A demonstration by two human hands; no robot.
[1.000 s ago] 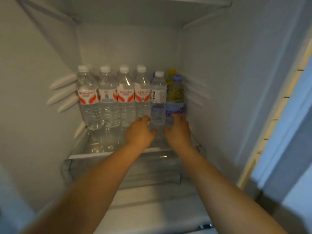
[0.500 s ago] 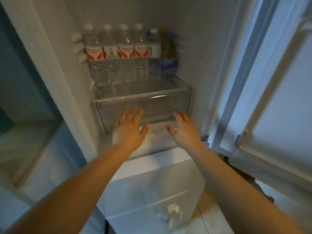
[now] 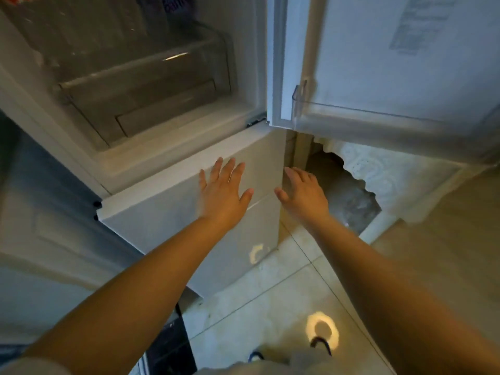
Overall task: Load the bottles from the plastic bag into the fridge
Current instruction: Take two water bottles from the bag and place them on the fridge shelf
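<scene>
Bottles [image 3: 173,6] show only as blurred bases, cut off far above both hands; no bag is discernible. Left hand [image 3: 221,194] and right hand [image 3: 304,194] are spread flat, empty, before the fridge [image 3: 151,163].

Both hands have been drawn back out of the fridge [image 3: 151,85]: the left hand [image 3: 221,196] and right hand [image 3: 305,196], once at the bottles [image 3: 167,6] on the far shelf, are now held flat-fingered and empty before the lower door [image 3: 173,209]
</scene>
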